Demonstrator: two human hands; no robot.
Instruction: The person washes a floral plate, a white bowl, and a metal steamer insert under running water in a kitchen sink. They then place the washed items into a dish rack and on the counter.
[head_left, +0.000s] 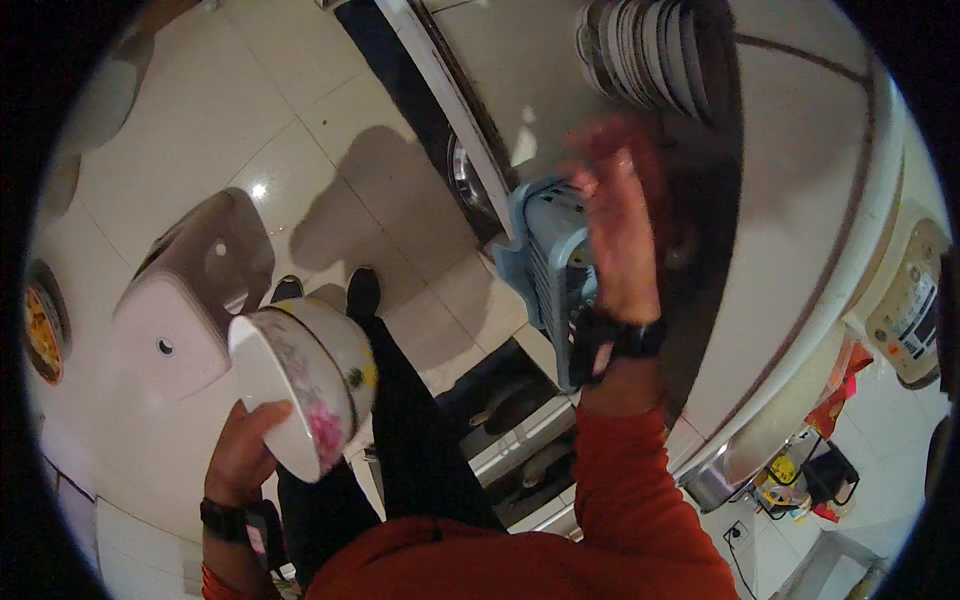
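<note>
Two nested ceramic bowls (281, 394) with floral patterns are tilted on their side, and my left hand (244, 450) grips them by the rim, thumb inside the nearer one. My right hand (619, 225), blurred, is raised over the blue plastic rack (559, 247); nothing shows in it, and its fingers look partly spread. Beyond it, a row of plates (652, 52) stands on edge at the top. What the rack holds is mostly hidden by my right hand and wrist.
A pink plastic stool (176, 322) stands on the tiled floor to the left. A patterned dish (43, 334) lies at the far left. The pale counter (795, 187) curves along the right, with a labelled container (906, 307) beyond it. Open drawers (517, 457) are beside my legs.
</note>
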